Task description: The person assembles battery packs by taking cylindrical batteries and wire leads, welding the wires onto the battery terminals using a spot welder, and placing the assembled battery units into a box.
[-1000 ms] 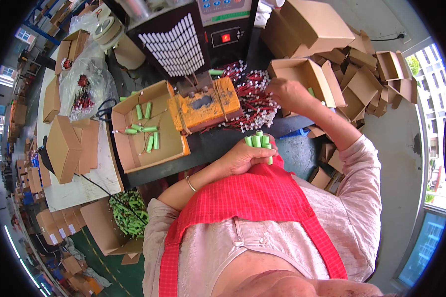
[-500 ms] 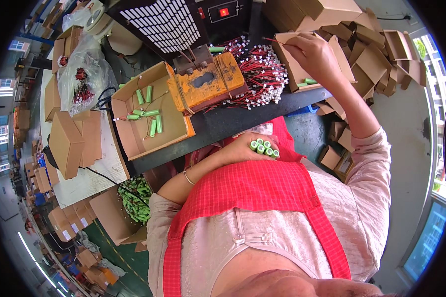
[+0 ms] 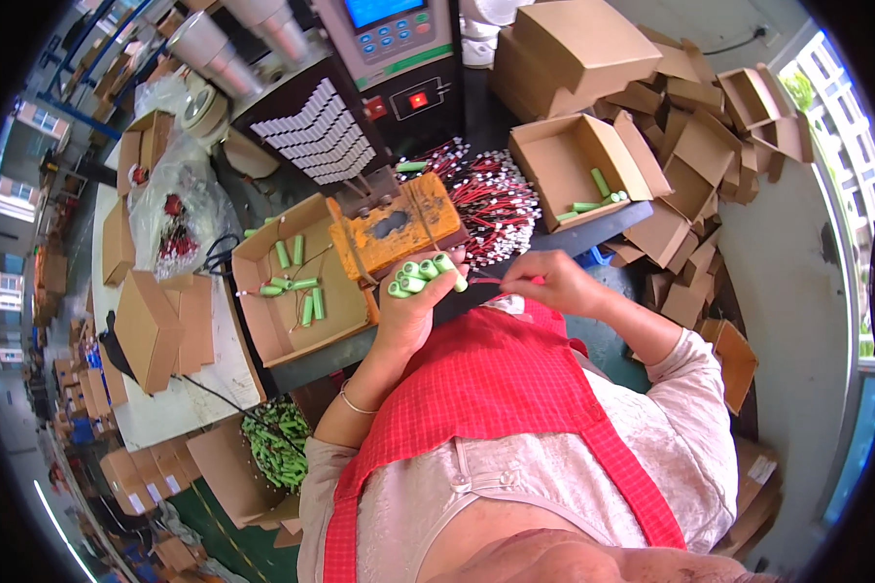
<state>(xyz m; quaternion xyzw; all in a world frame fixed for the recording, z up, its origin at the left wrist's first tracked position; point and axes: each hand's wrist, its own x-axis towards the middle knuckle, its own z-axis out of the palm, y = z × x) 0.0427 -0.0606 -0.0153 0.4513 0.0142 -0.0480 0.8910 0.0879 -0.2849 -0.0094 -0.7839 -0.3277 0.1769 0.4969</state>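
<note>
Both hands have shifted: right hand (image 3: 556, 282) from above the open cardboard box (image 3: 556, 167) to near the left hand (image 3: 404, 319), which is up from the red checked apron (image 3: 501, 379). Left grasps a cluster of smooth green cylinders (image 3: 413, 277), just in front of the scuffed orange block (image 3: 399, 231). Right pinches a thin red wire (image 3: 488, 281). Behind: tangled red leads (image 3: 501, 199), white-tipped. Left of block: shallow cardboard tray (image 3: 326, 342) bearing more cylinders.

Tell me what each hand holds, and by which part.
The left grip holds a bunch of green cylinders by their sides, ends showing; the right grip pinches a thin red wire, exactly where along it unclear.
</note>
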